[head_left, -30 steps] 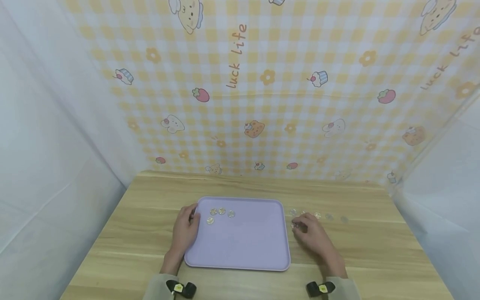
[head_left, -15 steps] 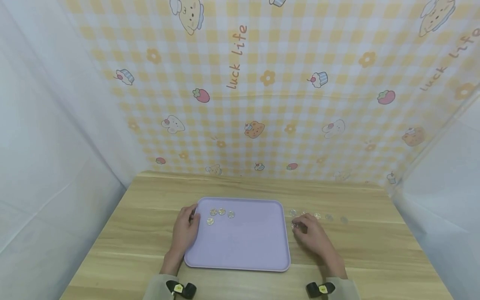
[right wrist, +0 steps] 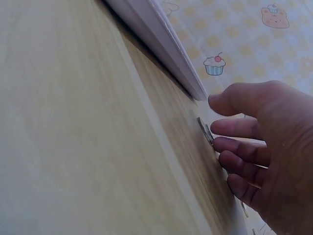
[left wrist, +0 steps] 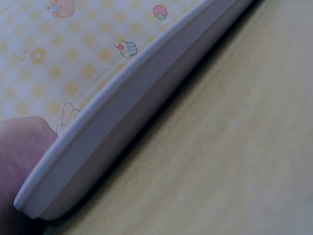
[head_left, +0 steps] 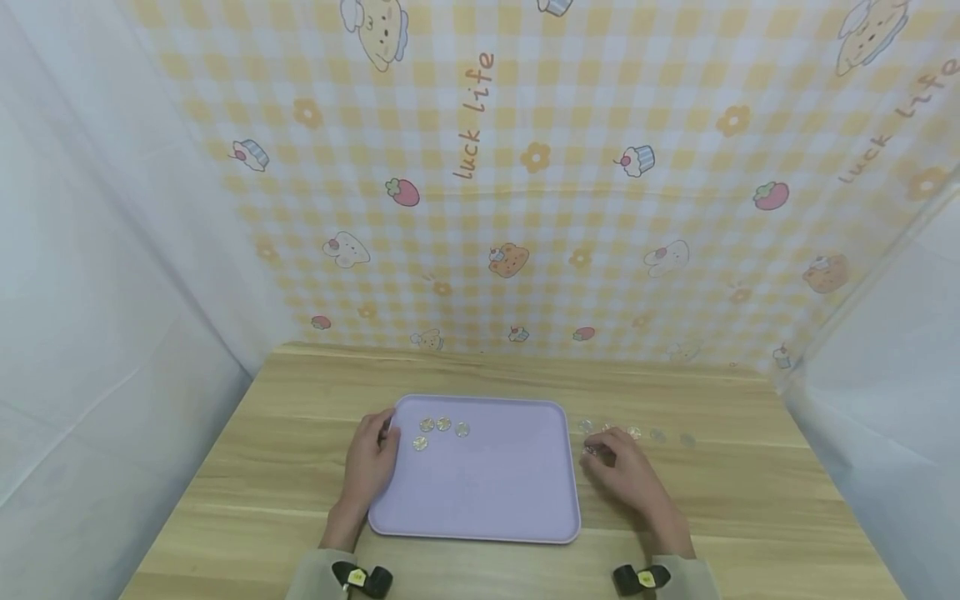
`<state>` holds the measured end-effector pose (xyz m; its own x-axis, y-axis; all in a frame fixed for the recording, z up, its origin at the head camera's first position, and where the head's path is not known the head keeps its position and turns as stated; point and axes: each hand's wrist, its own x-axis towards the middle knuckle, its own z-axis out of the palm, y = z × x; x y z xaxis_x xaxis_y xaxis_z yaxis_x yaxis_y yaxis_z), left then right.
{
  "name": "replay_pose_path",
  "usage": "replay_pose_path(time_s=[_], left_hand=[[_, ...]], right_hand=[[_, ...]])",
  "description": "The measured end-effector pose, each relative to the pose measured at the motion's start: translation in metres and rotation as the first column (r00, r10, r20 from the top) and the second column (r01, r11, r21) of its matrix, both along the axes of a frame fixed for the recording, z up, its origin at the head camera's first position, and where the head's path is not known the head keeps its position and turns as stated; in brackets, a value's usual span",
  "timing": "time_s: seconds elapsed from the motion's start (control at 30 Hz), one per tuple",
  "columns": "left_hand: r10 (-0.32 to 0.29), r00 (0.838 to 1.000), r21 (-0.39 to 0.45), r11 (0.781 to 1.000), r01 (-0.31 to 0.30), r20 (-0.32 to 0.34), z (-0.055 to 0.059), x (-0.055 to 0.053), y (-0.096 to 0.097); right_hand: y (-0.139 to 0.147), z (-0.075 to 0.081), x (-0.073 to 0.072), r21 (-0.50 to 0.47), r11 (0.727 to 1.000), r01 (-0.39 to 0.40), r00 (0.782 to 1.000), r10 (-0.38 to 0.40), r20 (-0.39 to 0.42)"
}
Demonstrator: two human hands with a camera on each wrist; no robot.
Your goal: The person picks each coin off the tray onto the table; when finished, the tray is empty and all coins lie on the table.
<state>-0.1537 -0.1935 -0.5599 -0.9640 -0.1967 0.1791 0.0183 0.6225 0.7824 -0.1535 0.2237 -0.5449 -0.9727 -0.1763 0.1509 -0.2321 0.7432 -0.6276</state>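
A lilac rectangular tray (head_left: 480, 483) lies on the table, with several shiny round coins (head_left: 444, 424) in its upper left part. My left hand (head_left: 370, 458) grips the tray's left edge, its thumb over the rim. Beside the tray's right edge, my right hand (head_left: 622, 468) is low over the table with its fingers bent. In the right wrist view, its fingertips (right wrist: 222, 143) touch a thin coin (right wrist: 204, 129) seen edge-on, while the thumb stands apart from it. Part of this coin is hidden by the fingers in the head view.
Several more coins (head_left: 657, 435) lie in a row on the wooden table (head_left: 750, 500), right of the tray and behind my right hand. A yellow checked cloth (head_left: 570, 208) hangs behind the table, with white sheets (head_left: 112, 292) at both sides.
My right thumb shifts very slightly by the coin under the right hand. The left hand, tray and other coins stay in place.
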Motion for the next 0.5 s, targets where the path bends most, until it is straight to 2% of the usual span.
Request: replay_pose_path(time_s=[0.13,0.37,0.5], left_hand=[[-0.004,1.000,0.007,1.000,0.004,0.005,-0.001,0.000,-0.001],[-0.004,1.000,0.014,1.000,0.004,0.006,0.000,0.001,-0.001],[-0.002,1.000,0.014,1.000,0.002,0.004,0.001,0.000,0.000]], right_hand=[[-0.001,0.000,0.000,-0.004,1.000,0.013,1.000,-0.013,-0.001],[-0.008,0.004,0.001,-0.061,0.998,0.026,0.993,-0.033,-0.115],[-0.020,0.010,0.003,-0.128,0.992,0.012,0.996,-0.022,-0.082]])
